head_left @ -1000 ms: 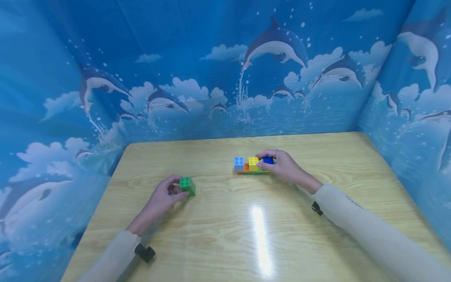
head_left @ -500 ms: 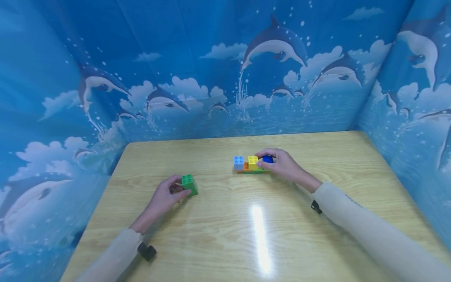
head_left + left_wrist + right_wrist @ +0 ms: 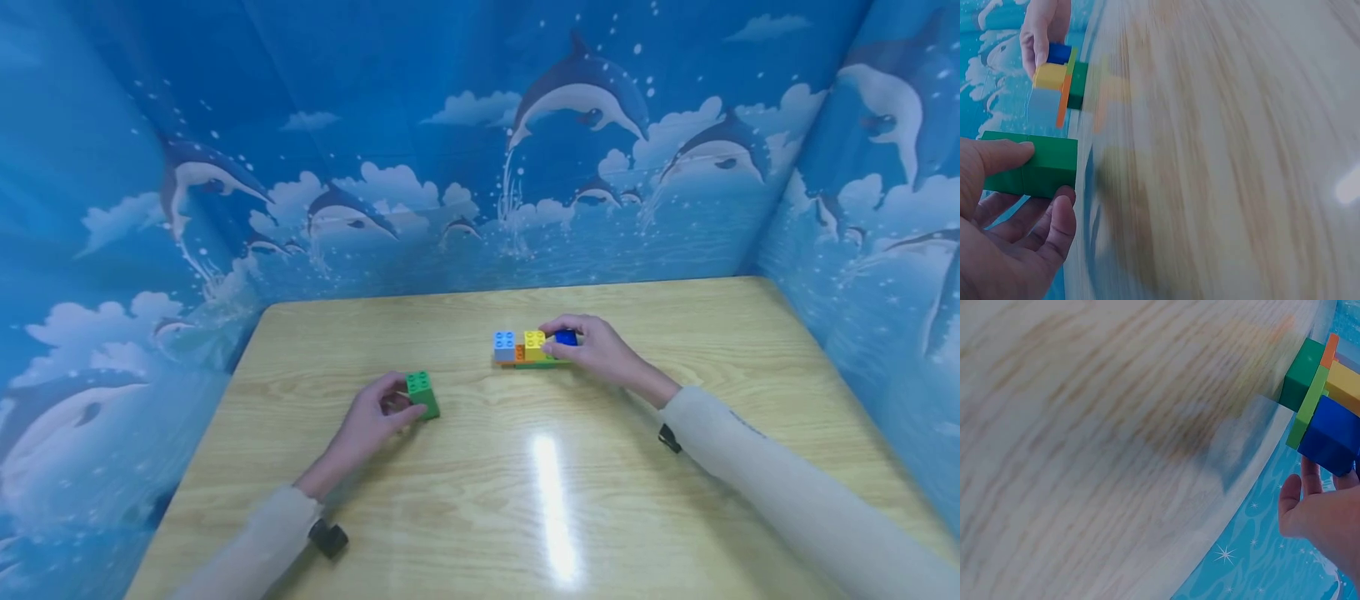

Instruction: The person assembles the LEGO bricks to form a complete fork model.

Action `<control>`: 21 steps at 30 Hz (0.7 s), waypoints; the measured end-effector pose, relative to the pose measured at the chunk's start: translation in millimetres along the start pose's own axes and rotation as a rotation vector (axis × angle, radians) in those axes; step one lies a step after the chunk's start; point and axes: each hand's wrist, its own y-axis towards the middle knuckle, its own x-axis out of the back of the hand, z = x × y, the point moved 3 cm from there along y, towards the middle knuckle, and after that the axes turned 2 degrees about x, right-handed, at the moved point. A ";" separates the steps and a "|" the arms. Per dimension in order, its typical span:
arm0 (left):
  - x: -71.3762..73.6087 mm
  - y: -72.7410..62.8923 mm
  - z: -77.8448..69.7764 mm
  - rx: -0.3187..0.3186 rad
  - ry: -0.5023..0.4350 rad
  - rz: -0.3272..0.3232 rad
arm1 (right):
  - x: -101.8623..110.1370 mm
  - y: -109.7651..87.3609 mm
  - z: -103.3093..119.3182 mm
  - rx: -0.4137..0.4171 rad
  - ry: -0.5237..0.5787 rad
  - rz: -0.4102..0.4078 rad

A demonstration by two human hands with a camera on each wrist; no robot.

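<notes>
In the head view my left hand pinches a green stack of toy bricks between thumb and fingers. A seam between two bricks shows on this green stack in the left wrist view. Farther back and right, my right hand holds a built brick structure, its fingers around the yellow and blue end. The structure has a light blue brick, a yellow brick and a dark blue brick on orange and lime green plates. Beneath is a darker green brick.
Both hands work over a light wood-grain table with a bright glare streak. A blue dolphin-print curtain encloses its back and sides. Dark wrist cameras sit at the left sleeve and the right sleeve.
My left hand has moved right with the green brick stack, closer to the structure. The right hand and the structure stay in almost the same place.
</notes>
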 end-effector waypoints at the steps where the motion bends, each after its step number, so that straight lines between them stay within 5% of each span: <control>1: -2.7 0.6 -1.5 -0.005 -0.006 0.003 | 0.0 0.2 0.3 0.000 0.003 0.000; 21: -85.5 10.1 -45.8 -0.051 -0.120 0.124 | 0.5 -0.1 0.3 0.004 0.004 0.000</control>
